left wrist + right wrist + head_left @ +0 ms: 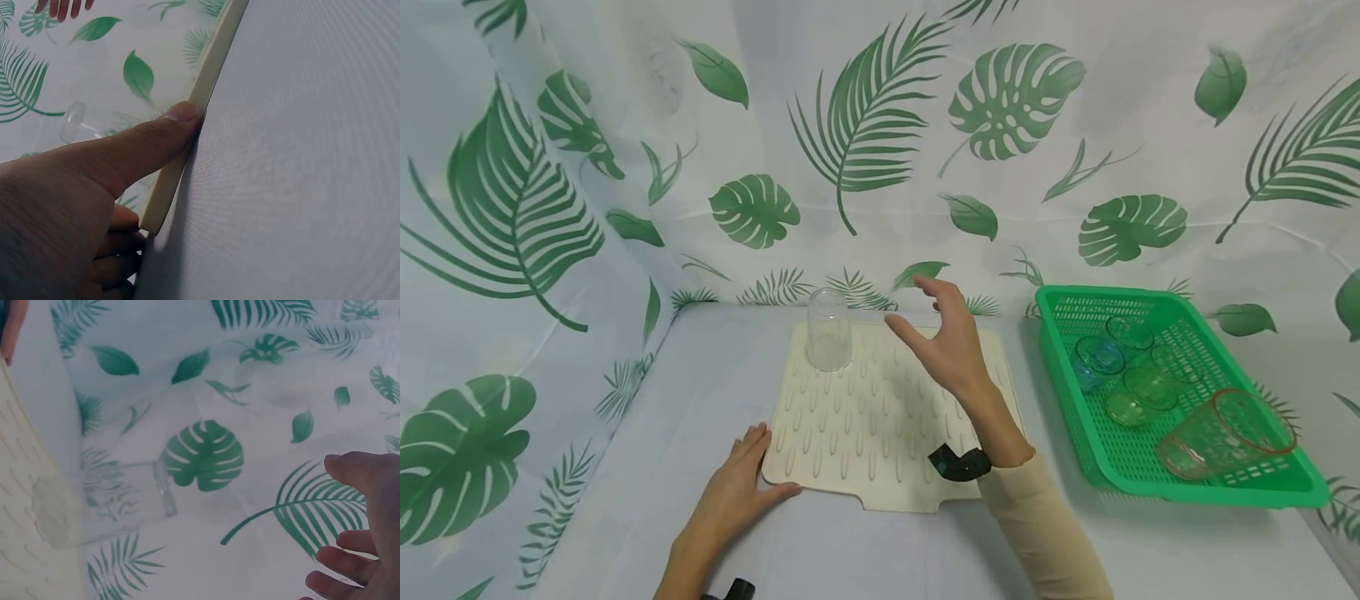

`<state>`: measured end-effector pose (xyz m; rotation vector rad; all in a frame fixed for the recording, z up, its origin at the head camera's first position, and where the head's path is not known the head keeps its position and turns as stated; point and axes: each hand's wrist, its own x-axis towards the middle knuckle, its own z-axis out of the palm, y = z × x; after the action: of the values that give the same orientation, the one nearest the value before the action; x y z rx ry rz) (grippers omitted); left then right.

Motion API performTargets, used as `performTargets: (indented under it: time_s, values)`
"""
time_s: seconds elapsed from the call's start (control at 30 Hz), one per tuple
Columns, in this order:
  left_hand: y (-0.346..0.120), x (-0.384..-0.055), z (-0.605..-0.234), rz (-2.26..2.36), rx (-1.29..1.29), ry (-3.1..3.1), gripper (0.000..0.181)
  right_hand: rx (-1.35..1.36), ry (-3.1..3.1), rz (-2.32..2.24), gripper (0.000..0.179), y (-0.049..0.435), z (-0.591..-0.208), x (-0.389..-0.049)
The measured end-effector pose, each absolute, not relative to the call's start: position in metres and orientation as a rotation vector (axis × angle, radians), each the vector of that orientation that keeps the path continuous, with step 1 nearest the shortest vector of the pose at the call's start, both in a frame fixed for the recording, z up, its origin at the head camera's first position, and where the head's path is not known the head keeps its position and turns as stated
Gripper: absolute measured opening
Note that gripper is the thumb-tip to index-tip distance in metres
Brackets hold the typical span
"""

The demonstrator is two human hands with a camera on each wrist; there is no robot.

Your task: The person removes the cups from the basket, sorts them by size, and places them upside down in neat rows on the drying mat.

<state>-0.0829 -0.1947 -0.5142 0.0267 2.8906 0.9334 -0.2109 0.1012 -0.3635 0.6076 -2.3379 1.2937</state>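
Note:
A clear drinking glass (829, 333) stands upside down at the back left of a cream drying mat (865, 417) with raised ridges, its thick base upward. In the air over the back of the mat, to the right of the glass, is my right hand (943, 337), empty, thumb and fingers spread apart. The same glass (119, 503) shows in the right wrist view, apart from the fingertips (334, 464). My left hand (737, 483) touches the mat's front left corner. Its thumb lies along the front edge and its fingers rest by the left side.
A green plastic basket (1078, 433) stands on the table to the right of the mat. It holds several tinted glasses: blue and green-yellow ones (1138, 392) and a larger red-rimmed glass (1217, 437). Behind the table hangs a white leaf-print curtain (895, 208).

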Motion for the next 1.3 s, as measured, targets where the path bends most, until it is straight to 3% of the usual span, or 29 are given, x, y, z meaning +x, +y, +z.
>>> performTargets:
  time_s: [1.3]
  values:
    - [-0.196,-0.082,-0.515,0.933,0.053,2.908,0.106,0.407,-2.081,1.013,0.065,0.190,-0.355,-0.153]
